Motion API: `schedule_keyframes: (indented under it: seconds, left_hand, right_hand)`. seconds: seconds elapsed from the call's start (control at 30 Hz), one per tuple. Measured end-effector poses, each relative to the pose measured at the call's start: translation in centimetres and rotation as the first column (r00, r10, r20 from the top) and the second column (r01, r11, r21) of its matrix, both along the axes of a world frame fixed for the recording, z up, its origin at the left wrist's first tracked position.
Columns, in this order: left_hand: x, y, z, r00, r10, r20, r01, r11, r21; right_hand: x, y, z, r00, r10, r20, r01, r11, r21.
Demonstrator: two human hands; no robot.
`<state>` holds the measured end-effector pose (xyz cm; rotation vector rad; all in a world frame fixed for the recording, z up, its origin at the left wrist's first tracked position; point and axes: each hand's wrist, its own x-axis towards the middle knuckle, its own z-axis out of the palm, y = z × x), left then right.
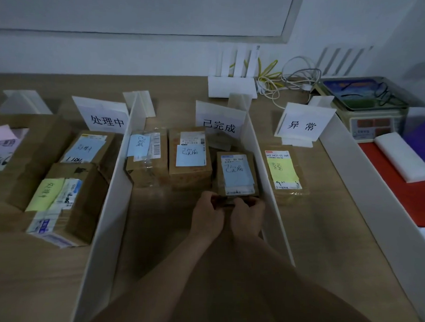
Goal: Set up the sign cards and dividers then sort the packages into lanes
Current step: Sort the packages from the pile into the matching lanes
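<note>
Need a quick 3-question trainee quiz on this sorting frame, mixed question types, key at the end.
1. True or false: the lane under the 异常 sign holds one package.
2. How many packages sit in the 已完成 lane? A) two B) three C) five
3. Which package are both hands on?

Key:
1. True.
2. B: left box, middle box, right box.
3. The right box, against the divider; the left hand and right hand grip its near edge.
</note>
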<state>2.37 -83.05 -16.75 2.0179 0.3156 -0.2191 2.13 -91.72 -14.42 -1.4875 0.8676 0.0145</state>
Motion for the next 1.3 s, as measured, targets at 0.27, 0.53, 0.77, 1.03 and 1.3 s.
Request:
schedule_keyframes:
  seconds: [0.27, 0.53, 0.77, 1.03, 1.3]
  left_hand:
    - [1.2, -0.1, 0.3, 1.000, -0.011, -0.004, 0.011, 0.999, -0.051]
    - [1.0, 0.2, 1.0, 0.996, -0.068, -0.051, 0.063, 0.993, -0.101]
    - [-0.9, 1.5, 2.0, 0.993, -0.106, -0.044, 0.100, 0.987, -0.128]
    - [-4.8, 4.5, 6.1, 0.989, -0.149, 0.004, 0.148, 0.984, -0.097]
    - [-9.7, 8.2, 11.1, 0.992, -0.116, 0.053, 0.123, 0.978, -0.171]
  right_hand:
    - [1.7, 0.4, 0.1, 0.994, 0.107, 0.026, -0.106, 0.994, -0.010]
    - [2.1, 0.1, 0.2, 0.986, 0.165, 0.027, -0.165, 0.986, -0.004]
    - [0.3, 1.0, 0.8, 0.980, 0.197, 0.016, -0.196, 0.980, -0.031]
    - [-3.4, 2.4, 2.6, 0.981, 0.167, 0.100, -0.157, 0.983, -0.097]
    - [-9.5, 4.3, 9.3, 0.960, 0.235, 0.155, -0.200, 0.956, -0.214]
